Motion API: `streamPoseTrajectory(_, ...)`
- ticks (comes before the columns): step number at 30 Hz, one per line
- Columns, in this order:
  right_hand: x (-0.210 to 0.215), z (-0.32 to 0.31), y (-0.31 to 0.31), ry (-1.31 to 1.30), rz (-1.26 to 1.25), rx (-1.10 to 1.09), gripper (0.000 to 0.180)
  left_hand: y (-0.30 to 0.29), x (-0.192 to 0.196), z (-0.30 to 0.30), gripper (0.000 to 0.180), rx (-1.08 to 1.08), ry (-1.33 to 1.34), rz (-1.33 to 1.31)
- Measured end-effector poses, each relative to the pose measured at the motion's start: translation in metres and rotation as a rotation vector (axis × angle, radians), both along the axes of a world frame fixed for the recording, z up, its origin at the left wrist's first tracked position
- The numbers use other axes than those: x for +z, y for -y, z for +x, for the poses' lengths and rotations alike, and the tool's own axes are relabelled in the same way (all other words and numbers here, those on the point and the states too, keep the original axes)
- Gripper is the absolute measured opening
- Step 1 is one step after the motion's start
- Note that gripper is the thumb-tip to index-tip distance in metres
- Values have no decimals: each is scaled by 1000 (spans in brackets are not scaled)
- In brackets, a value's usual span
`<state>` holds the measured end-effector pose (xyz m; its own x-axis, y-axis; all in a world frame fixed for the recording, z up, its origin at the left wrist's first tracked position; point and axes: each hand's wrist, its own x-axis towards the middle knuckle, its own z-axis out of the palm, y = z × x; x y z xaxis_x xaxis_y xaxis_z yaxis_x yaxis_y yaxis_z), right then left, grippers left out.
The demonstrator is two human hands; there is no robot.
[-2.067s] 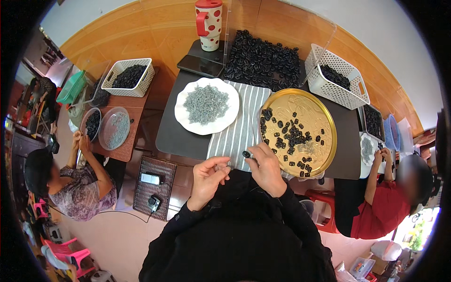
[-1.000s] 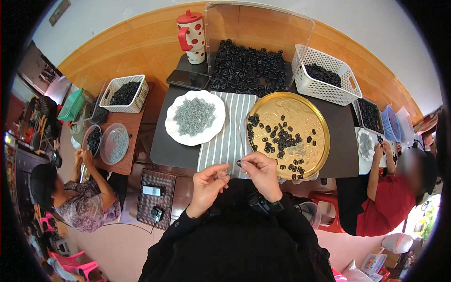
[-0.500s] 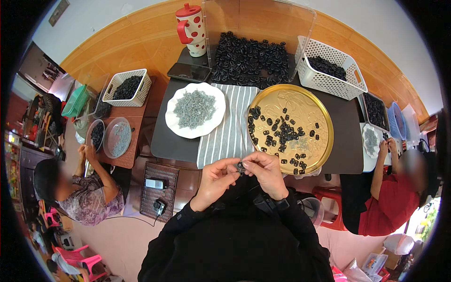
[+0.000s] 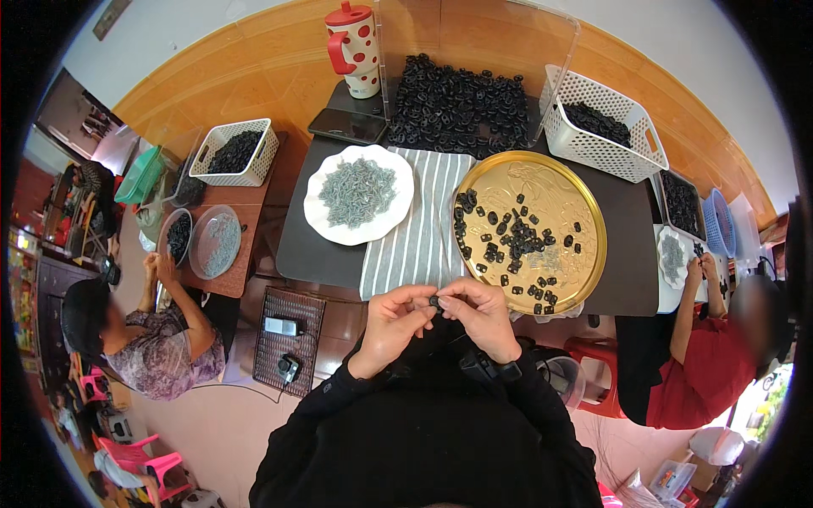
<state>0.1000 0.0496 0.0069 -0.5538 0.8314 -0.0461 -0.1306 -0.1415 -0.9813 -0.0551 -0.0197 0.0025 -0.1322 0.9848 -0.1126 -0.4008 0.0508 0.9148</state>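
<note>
At the lower centre of the frame, the left hand (image 4: 394, 328) and right hand (image 4: 484, 322) have come together around 1 small black piece (image 4: 434, 300).
About 1 second ago the 2 hands were apart, the piece pinched in the right hand alone; now the right hand grips it and the left hand closes in against its other side, so the work seems to have passed from bringing the piece over to handling it from 2 sides. Whether the left hand has a part of its own cannot be told. The piece is near the front edge of the desk (image 4: 309, 264), below the striped cloth (image 4: 413, 233). Left of centre, the white plate (image 4: 317, 217) of grey parts (image 4: 360, 195) looks unchanged, as do the loose black pieces (image 4: 525, 240) on the gold tray (image 4: 569, 199) at right of centre.
</note>
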Motion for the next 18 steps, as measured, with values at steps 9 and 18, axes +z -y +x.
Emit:
streamPoseTrajectory(9, 0, 8, 5, 24, 389, -13, 32, 2, 1, 0, 27, -21, 1, 64)
streamPoseTrajectory(18, 12, 7, 12, 58, 475, -37, 32, 5, 3, -4, 29, -78, -22, 119)
